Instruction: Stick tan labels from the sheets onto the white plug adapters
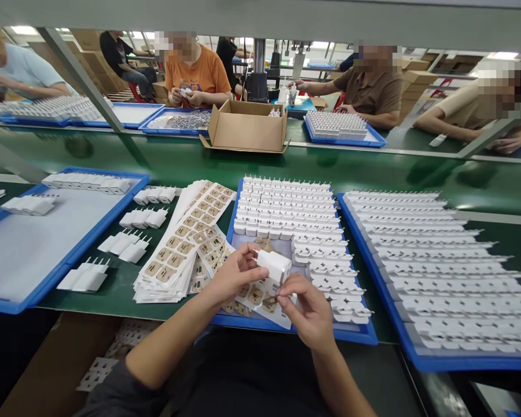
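My left hand (238, 272) grips a white charger plug (274, 265) by its pin end, holding it tilted above a blue tray (364, 334). Just below the plug's right end, the thumb and forefinger of my right hand (307, 310) pinch a small thin brownish piece (270, 300), too blurred to name surely. Under both hands lies a sheet of tan labels (255, 296), partly hidden by them. Rows of white charger plugs (286, 202), pins up, fill the tray's back and right side.
To the right, another blue tray (399, 341) holds many plugs. Stacked label sheets (169, 255) and small groups of plugs (84, 275) lie left, beside a third tray (8, 255). Beyond the green belt (178, 159) stand an open carton (247, 130) and several co-workers.
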